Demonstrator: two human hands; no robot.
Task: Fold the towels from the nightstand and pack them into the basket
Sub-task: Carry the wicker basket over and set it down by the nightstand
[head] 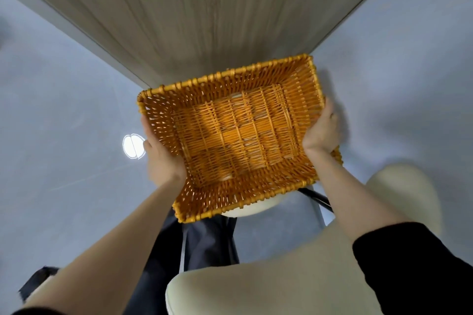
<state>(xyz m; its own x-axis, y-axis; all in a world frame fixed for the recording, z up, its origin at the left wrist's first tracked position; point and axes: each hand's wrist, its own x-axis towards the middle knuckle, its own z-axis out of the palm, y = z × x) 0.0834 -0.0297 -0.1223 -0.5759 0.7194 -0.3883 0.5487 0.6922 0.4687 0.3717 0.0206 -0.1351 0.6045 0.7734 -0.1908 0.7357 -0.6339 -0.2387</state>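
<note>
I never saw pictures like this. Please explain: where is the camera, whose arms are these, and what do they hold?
No machine here. One camera sits on a person's head and looks down, so the two bare arms are that person's own. The left hand and the right hand each grip one side of an orange woven basket, which is empty. Below it are a cream round seat and a grey floor; a wood-grain panel lies beyond.

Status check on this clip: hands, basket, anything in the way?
Left hand and right hand grip the basket by its sides. Basket empty, no towels in view. Stool below it; nothing blocking.
</note>
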